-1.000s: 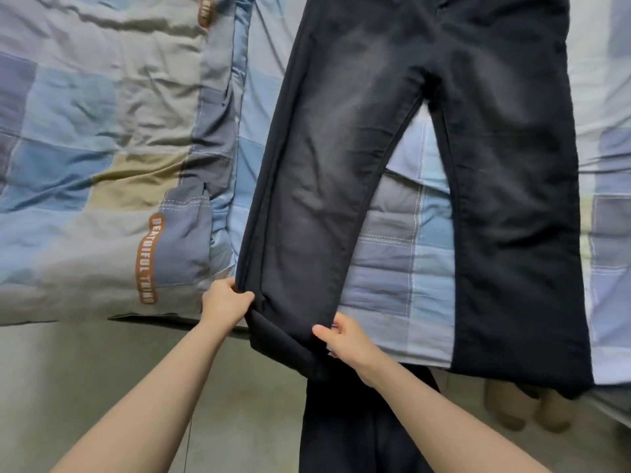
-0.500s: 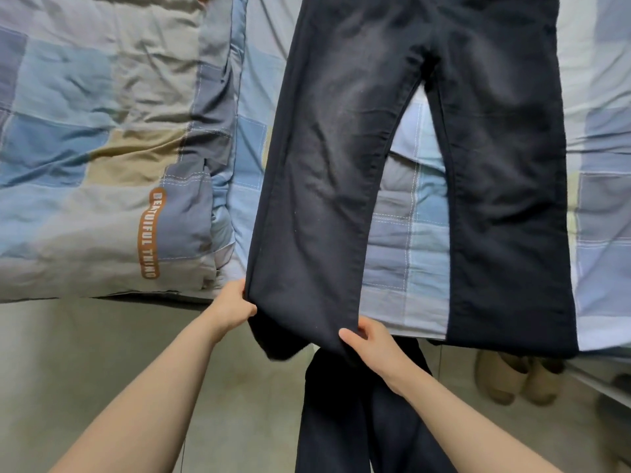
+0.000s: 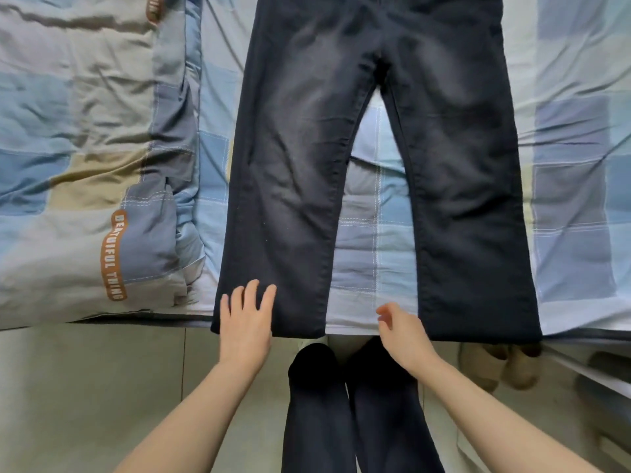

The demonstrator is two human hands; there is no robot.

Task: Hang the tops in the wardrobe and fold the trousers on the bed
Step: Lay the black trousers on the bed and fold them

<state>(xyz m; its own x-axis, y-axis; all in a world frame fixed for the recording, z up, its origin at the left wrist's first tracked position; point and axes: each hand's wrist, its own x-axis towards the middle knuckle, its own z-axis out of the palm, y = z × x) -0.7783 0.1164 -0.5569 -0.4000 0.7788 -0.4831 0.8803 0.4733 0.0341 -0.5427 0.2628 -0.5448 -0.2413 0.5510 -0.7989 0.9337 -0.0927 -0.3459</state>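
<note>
Dark faded denim trousers [image 3: 375, 148] lie flat, legs spread, on the bed [image 3: 573, 165] with its checked blue sheet. Left hand [image 3: 244, 322] fingers straight on the left hem; right hand [image 3: 403, 332] relaxed, empty. Rumpled quilt [image 3: 85, 148] left, pale tiled floor [image 3: 68, 397] below.

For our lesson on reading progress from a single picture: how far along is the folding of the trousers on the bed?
Done: the dark trousers lie spread flat on the bed, legs apart, hems at its edge. In hand: the left hand rests open on the left leg's hem; the right hand hovers between the legs, holding nothing. Left: no fold is made yet. No tops or wardrobe show.
</note>
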